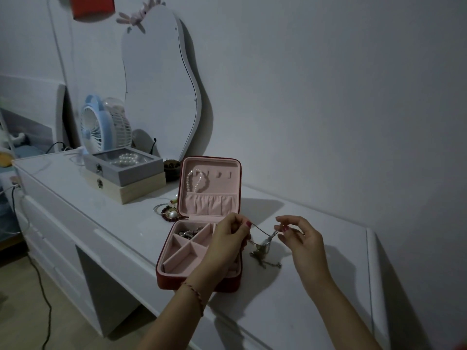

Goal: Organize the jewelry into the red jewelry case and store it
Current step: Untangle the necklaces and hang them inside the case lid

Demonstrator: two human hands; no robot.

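A white bench is standing against a pale wall in dim light. A wavy mirror is leaning on the wall at the bench's far end, with a blue fan sitting to its left. Two boxes are sitting stacked in front of the fan; the upper, grey one is showing pearls through its clear lid.

The red case is lying open near the front edge of the bench, its lid standing upright. A pearl string is hanging inside the lid. The pink tray is divided into compartments; the far-left compartment is holding silver pieces. Loose jewelry is lying on the bench just left of the case.

The left hand is hovering over the right side of the tray, pinching one end of a thin chain. The right hand is pinching the chain's other end beside the case. The chain's tangled middle is hanging between both hands, above the bench.
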